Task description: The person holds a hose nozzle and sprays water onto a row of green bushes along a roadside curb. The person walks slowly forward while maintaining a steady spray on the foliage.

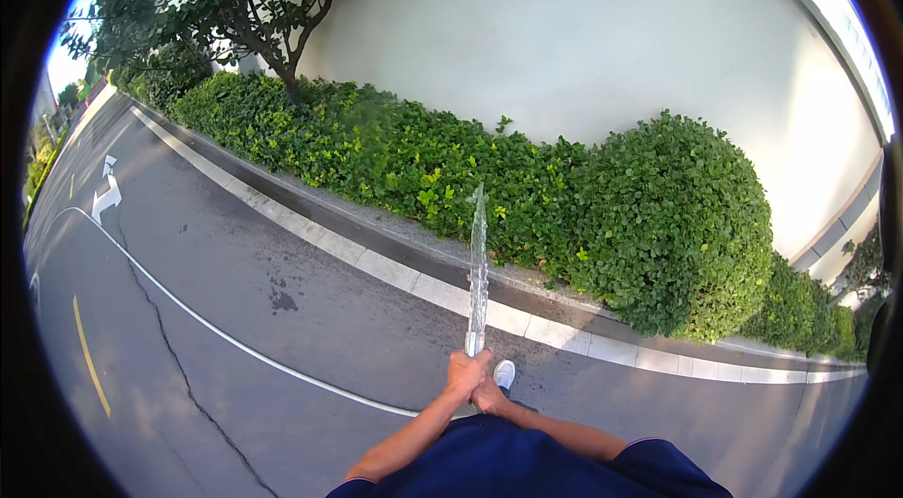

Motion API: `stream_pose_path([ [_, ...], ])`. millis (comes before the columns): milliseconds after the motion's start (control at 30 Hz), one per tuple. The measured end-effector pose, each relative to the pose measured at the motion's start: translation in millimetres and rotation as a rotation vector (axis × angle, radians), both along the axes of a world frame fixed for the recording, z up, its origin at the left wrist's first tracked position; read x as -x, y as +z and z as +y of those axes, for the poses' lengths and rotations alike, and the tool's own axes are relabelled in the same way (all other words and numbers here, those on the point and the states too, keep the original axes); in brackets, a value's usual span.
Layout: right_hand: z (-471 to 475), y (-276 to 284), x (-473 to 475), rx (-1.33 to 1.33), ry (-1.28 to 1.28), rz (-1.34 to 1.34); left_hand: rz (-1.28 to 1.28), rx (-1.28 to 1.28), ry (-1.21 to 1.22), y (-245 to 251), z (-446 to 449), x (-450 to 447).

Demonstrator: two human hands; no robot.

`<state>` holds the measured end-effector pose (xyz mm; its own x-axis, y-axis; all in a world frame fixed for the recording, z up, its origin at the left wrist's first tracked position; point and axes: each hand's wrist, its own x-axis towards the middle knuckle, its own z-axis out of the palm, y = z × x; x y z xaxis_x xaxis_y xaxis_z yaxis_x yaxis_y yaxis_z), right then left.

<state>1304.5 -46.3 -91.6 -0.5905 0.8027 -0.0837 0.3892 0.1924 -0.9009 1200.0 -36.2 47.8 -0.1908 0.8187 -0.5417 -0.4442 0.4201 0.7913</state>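
Note:
My left hand (467, 372) is closed round the outlet end of a pale hose (321, 382), with its thumb side near the mouth. Just below and to the right, my right hand (488, 396) grips the hose behind it; the two hands touch, and their fingers partly hide the hose. From the mouth a stream of water (479, 265) shoots forward, over the kerb and towards the low hedge (423, 173). The hose curves away to the left across the asphalt. How the hose runs behind my hands is hidden.
A pale stone kerb (391, 274) runs between the asphalt road (233, 300) and the hedge. A rounded bush (688, 223) stands at the right, a small tree (289, 61) at the upper left, before a white wall (564, 25). My white shoe (504, 373) is beside my hands.

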Motion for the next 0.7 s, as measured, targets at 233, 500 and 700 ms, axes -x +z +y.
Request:
stream_pose_path([
  [233, 105, 79, -22, 0.479, 0.096, -0.078, 0.154, 0.063, 0.009, 7, 103, -29],
  [500, 173, 62, -57, 0.550, -0.341, 0.152, 0.364, 0.072, -0.261, 25, 194, -78],
  [700, 215, 23, -86, 0.474, -0.281, 0.105, 0.378, 0.163, -0.292, 11, 230, -105],
])
